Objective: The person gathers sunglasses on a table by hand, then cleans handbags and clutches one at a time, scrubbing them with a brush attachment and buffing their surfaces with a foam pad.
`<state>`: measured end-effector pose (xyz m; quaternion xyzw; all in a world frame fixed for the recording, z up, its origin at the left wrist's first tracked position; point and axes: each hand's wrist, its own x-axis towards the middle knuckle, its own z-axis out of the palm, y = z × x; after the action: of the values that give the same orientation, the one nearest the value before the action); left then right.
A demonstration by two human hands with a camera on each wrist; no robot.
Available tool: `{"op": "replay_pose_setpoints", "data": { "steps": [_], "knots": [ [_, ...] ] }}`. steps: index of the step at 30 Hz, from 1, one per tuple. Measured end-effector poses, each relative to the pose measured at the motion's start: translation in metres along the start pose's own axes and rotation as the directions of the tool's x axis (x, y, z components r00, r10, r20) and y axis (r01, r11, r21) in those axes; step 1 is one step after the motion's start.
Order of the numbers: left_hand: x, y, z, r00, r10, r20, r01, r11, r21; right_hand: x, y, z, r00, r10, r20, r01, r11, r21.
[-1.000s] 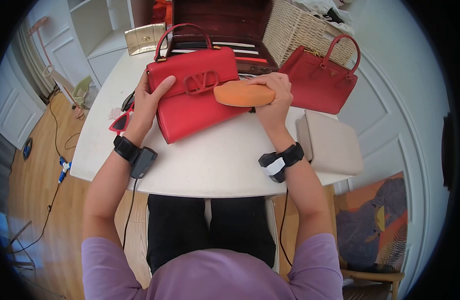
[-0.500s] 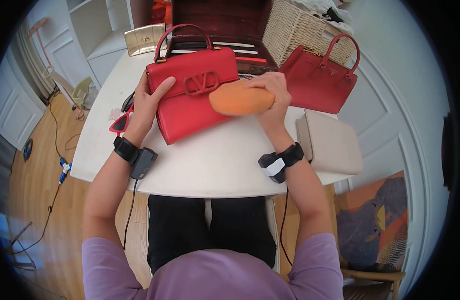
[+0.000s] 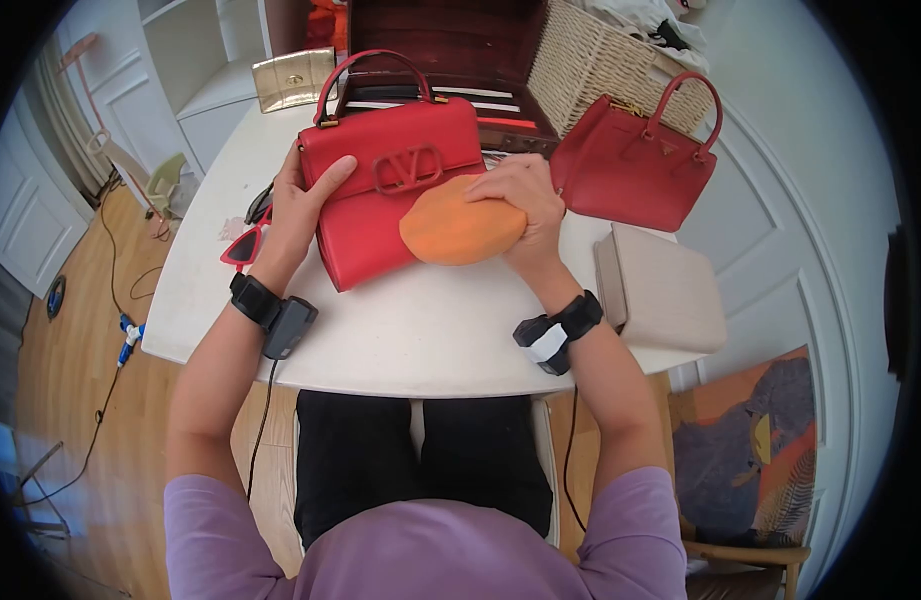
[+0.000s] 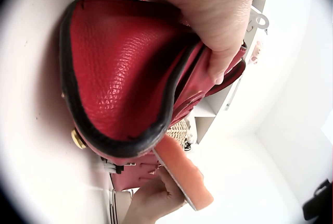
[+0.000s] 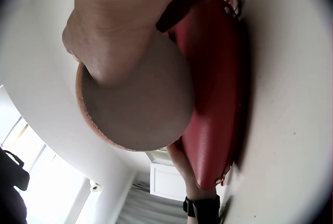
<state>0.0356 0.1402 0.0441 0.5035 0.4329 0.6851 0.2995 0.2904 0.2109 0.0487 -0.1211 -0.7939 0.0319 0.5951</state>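
Observation:
A red handbag [image 3: 365, 225] with a V emblem and top handle stands tilted on the white table. My left hand [image 3: 302, 205] grips its left side, thumb on the front flap; the left wrist view shows the bag's black-edged side [image 4: 119, 78] below that hand [image 4: 208, 10]. In my right hand [image 3: 528, 205] is an oval orange pad [image 3: 460, 225], held by its right end against or just before the bag's lower right front. From the right wrist the pad's greyish face [image 5: 140, 99] shows close to the red leather [image 5: 210, 88], under the right hand [image 5: 119, 26].
Behind stand a gold wallet [image 3: 294, 80], an open dark red case [image 3: 440, 40] and a wicker basket [image 3: 585, 65]. On the right are another red handbag [image 3: 635, 165] and a beige bag [image 3: 665, 290]. Red sunglasses [image 3: 244, 246] lie by the left wrist, on the white table [image 3: 410, 350].
My right hand has moved left and slightly down with the orange pad, which shows more of its broad face. The left hand keeps its grip, and the bag has barely shifted.

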Motion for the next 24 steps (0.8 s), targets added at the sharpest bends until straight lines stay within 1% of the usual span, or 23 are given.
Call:
{"op": "replay_pose_setpoints", "data": {
  "steps": [1,2,4,5,7,8,10,11,13,14,16,17,19,20,22,23,24],
  "knots": [
    [0.000,0.000,0.000,1.000,-0.002,-0.001,0.002,1.000,0.003,-0.001,-0.001,0.001,0.999,-0.002,0.038,0.001,1.000,0.031],
    [0.000,0.000,0.000,1.000,-0.003,-0.001,0.003,1.000,0.002,-0.002,0.002,0.001,0.999,-0.001,0.038,0.000,1.000,0.030],
    [0.001,-0.001,-0.001,1.000,-0.003,0.002,0.003,1.000,0.013,-0.003,0.009,-0.002,0.995,0.090,-0.050,-0.096,0.985,-0.142],
    [0.000,-0.001,0.000,1.000,-0.004,0.003,0.003,1.000,0.012,-0.002,0.010,-0.005,0.995,0.091,-0.050,-0.097,0.985,-0.143],
    [0.000,0.000,0.000,1.000,-0.018,-0.003,0.018,1.000,0.000,0.000,0.010,-0.009,0.991,0.101,-0.093,-0.119,0.971,-0.207],
    [0.000,0.000,0.000,1.000,-0.018,-0.002,0.018,1.000,0.001,0.001,0.008,-0.009,0.990,0.102,-0.094,-0.120,0.971,-0.207],
    [0.000,0.001,0.000,1.000,-0.012,0.007,0.012,1.000,0.001,0.003,0.002,-0.007,0.999,0.017,-0.039,-0.019,0.999,-0.049],
    [0.000,0.001,0.000,1.000,-0.011,0.006,0.011,1.000,0.001,0.002,0.001,-0.004,0.999,0.015,-0.039,-0.017,0.999,-0.048],
    [-0.001,0.002,0.001,1.000,-0.005,0.000,0.005,1.000,0.005,-0.001,-0.001,0.001,1.000,0.009,0.026,-0.009,1.000,0.019],
    [-0.001,0.002,0.001,1.000,-0.006,-0.001,0.006,1.000,0.005,-0.001,0.000,0.001,1.000,0.009,0.026,-0.010,1.000,0.019],
    [-0.002,0.001,0.001,1.000,-0.011,-0.005,0.011,1.000,0.015,-0.001,0.004,-0.002,1.000,0.027,0.006,-0.027,0.997,-0.067],
    [-0.002,0.002,0.001,1.000,-0.013,-0.005,0.013,1.000,0.014,-0.002,0.007,-0.004,1.000,0.028,0.007,-0.028,0.997,-0.067],
    [-0.001,0.003,0.001,1.000,-0.028,-0.007,0.028,0.999,0.015,-0.002,0.011,-0.007,0.986,0.145,-0.088,-0.158,0.973,-0.171],
    [-0.001,0.003,0.001,1.000,-0.028,-0.006,0.028,0.999,0.015,-0.002,0.010,-0.007,0.985,0.145,-0.089,-0.159,0.972,-0.171],
    [0.000,0.001,0.000,1.000,-0.005,0.002,0.005,1.000,0.009,0.000,0.009,-0.006,0.994,0.086,-0.065,-0.089,0.995,-0.052],
    [0.000,0.001,0.001,1.000,-0.005,0.002,0.005,1.000,0.009,0.000,0.006,-0.004,0.994,0.085,-0.065,-0.089,0.995,-0.052],
    [0.000,0.001,0.001,1.000,-0.002,-0.003,0.002,1.000,0.010,0.000,0.001,-0.001,0.999,0.040,-0.009,-0.040,0.999,-0.015]
  ]
}}
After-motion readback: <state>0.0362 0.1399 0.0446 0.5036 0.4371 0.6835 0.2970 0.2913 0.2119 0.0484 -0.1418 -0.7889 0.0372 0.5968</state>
